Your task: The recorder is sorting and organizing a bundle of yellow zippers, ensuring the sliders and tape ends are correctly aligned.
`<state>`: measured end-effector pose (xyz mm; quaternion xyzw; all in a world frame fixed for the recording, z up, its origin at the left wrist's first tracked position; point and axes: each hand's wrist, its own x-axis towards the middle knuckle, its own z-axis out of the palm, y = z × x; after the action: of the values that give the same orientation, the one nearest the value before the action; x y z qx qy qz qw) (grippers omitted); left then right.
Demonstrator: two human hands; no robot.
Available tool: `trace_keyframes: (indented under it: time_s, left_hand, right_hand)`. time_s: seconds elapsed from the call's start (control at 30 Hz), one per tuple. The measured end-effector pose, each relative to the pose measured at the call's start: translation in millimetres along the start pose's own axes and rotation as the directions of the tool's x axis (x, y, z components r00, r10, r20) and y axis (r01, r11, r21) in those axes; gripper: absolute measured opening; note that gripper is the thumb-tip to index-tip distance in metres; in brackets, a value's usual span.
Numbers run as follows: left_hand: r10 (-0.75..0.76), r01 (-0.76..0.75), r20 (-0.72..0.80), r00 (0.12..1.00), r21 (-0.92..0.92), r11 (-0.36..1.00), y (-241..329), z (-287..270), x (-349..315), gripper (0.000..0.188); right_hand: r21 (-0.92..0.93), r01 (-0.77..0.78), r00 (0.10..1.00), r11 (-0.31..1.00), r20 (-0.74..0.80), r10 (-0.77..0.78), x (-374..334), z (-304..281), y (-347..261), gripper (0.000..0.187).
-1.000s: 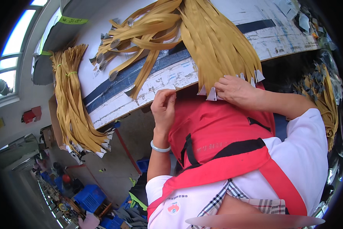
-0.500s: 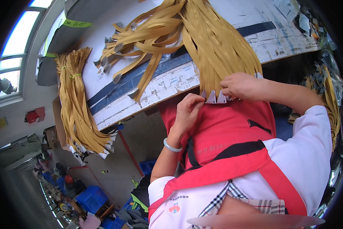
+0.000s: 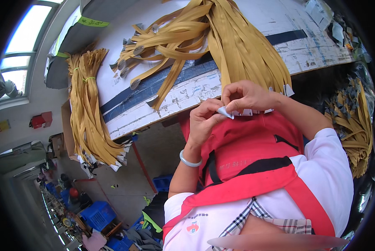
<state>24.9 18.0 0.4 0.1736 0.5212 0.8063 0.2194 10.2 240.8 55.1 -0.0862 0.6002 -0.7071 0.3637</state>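
"What are the two hands doing?"

"The left hand pinches a small white tab between thumb and fingers. The right hand is curled, its fingertips at the same tab from the right; whether they grip it too, I cannot tell."

"And where is that tab?"

"At the near edge of the table, just above the red apron, by the near end of a thick bundle of golden strips. More white tabs show along that end, to the right."

"What else is about?"

"Looser strips with grey ends spread over the table to the left. Farther left is a second golden bundle with green ties."
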Motion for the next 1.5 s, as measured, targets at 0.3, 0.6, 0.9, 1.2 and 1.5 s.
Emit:
trace_keyframes:
  time_s: [0.3, 0.6, 0.9, 1.2, 1.5]
  left_hand:
    - [0.068, -0.067, -0.031, 0.997, 0.034, 0.997, 12.4, 2.6, 2.6, 0.008]
    - [0.146, -0.089, -0.297, 0.943, 0.199, 0.976, -9.6, 9.9, 4.2, 0.007]
    - [0.261, -0.170, -0.298, 0.918, 0.298, 0.939, 5.1, 1.2, 16.8, 0.009]
    - [0.259, -0.143, -0.137, 0.956, 0.553, 0.821, -4.2, -13.4, 8.5, 0.011]
    - [0.492, -0.142, -0.426, 0.759, 0.629, 0.764, 40.9, -49.4, -9.1, 0.002]
  right_hand:
    - [-0.084, -0.004, 0.999, 0.996, 0.045, 0.008, 0.7, -0.2, -22.2, 0.020]
    - [-0.760, 0.385, 0.749, 0.524, -0.074, -0.659, 23.7, 18.4, 16.7, 0.019]
    - [-0.630, 0.362, 0.767, 0.687, -0.217, -0.604, 41.9, -7.2, 31.3, 0.008]
    - [-0.216, 0.215, 0.879, 0.952, -0.383, -0.285, 21.5, 11.9, 21.3, 0.012]
    - [-0.175, 0.188, 0.859, 0.966, -0.447, -0.249, -0.4, 5.4, 6.8, 0.013]
